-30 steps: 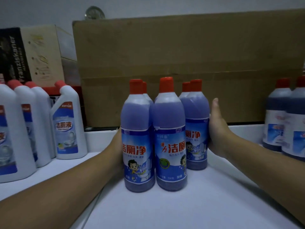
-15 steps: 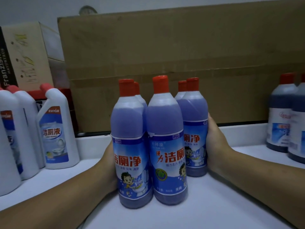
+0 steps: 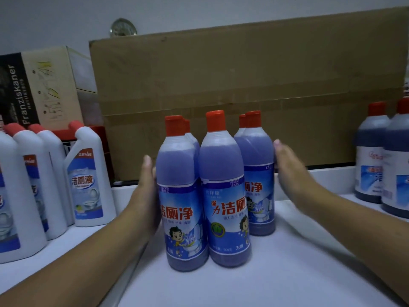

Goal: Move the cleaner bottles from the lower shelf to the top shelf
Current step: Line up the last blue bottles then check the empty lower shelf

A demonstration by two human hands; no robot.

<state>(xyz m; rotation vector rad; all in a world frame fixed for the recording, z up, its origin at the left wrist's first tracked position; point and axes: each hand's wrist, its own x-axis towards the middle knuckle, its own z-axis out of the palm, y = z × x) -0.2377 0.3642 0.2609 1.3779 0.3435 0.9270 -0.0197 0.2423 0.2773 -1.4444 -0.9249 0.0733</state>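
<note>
Several purple cleaner bottles with red caps and blue labels stand upright in a tight cluster on the white shelf [image 3: 287,273]. The front left bottle [image 3: 181,196] and front middle bottle [image 3: 223,207] are nearest me, and the right bottle [image 3: 259,173] stands a little behind them. My left hand [image 3: 146,191] lies flat against the left side of the front left bottle, fingers straight and not wrapped round it. My right hand [image 3: 290,171] is blurred, fingers extended, just off the right bottle's side. Both forearms reach in from the bottom corners.
White angled-neck cleaner bottles [image 3: 88,180] stand in rows at the left. Dark blue bottles [image 3: 371,156] stand at the right edge. A large brown cardboard box [image 3: 243,85] fills the back, with a printed carton [image 3: 44,85] beside it at the left.
Both hands were pressed around the cluster, holding it. Now the bottles stand on the shelf, the right hand has come off and the left hand has flattened.
</note>
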